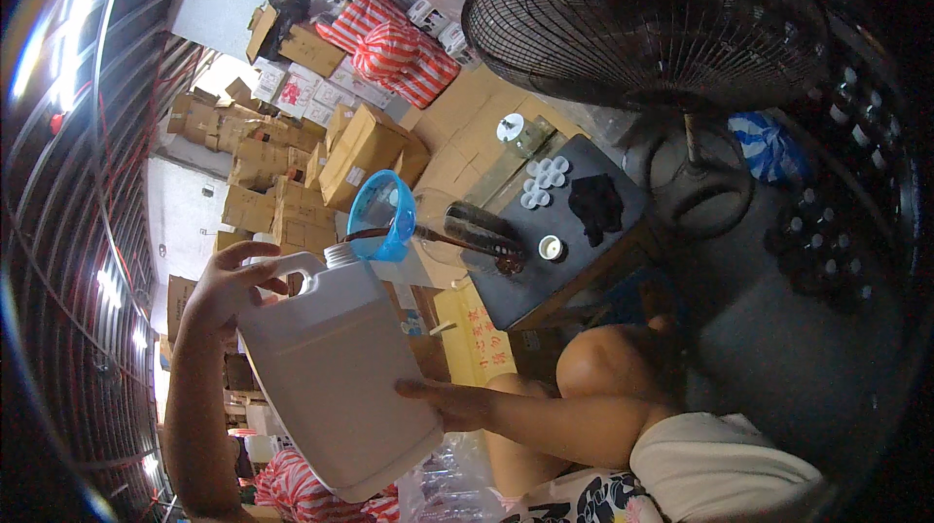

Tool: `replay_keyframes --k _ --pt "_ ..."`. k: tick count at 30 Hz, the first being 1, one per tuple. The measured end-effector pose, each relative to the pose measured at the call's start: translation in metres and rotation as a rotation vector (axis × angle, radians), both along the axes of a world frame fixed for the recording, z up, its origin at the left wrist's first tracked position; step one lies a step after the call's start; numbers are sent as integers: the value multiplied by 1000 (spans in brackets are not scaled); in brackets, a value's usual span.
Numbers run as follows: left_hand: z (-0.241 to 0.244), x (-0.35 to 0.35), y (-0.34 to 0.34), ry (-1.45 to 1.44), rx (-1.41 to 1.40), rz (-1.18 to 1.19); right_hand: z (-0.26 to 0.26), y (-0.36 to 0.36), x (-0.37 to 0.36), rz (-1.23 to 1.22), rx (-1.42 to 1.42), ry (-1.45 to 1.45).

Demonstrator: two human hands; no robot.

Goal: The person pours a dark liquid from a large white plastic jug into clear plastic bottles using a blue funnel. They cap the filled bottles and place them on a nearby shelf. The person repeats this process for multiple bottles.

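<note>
My left hand (233, 282) grips the handle of a white plastic jerrycan (336, 362). My right hand (456, 406) supports its underside, thumb on the near side and fingers hidden. The can lies tipped with its threaded mouth (340, 254) uncapped. A stream of brown liquid (365, 234) runs from the mouth into a blue plastic funnel (401, 231). Below the funnel stands a clear container (438, 220) with dark brown liquid at its bottom, on a dark-topped low table (503, 308).
On the table are several white caps (543, 180), a black cloth (595, 205) and a small white cup-like piece (552, 248). A white-lidded jar (512, 129) stands beyond. A pedestal fan (657, 27) looms close by. Cardboard boxes (365, 151) and red-striped bags (394, 49) are stacked behind.
</note>
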State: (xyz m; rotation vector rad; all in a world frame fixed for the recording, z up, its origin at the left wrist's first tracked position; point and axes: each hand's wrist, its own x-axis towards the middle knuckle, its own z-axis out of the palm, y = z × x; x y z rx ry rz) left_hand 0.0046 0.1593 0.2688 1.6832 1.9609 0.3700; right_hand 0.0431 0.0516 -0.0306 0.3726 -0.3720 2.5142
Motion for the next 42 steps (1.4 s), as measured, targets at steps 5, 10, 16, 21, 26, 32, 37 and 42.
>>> replay_keyframes --k 5,10,16,21,26,32,37,42 --pt "-2 0 1 -14 -17 8 6 0 8 13 -7 11" --pt "1 -8 4 8 -42 5 11 -3 14 11 -15 -51" --pt "-2 -2 5 -32 -29 -21 4 -1 6 0 4 -19" --pt "-1 -1 5 1 -31 -15 -1 0 -1 -9 9 3" --pt "0 -13 11 38 -31 -19 -1 -1 -3 -3 14 -12" --pt "-3 -8 7 -37 -27 -15 2 -1 3 25 45 29" --pt "-1 -2 7 -1 -25 -23 4 -1 5 1 24 7" --pt "1 -13 12 72 -57 -22 5 -3 4 23 -1 -7"
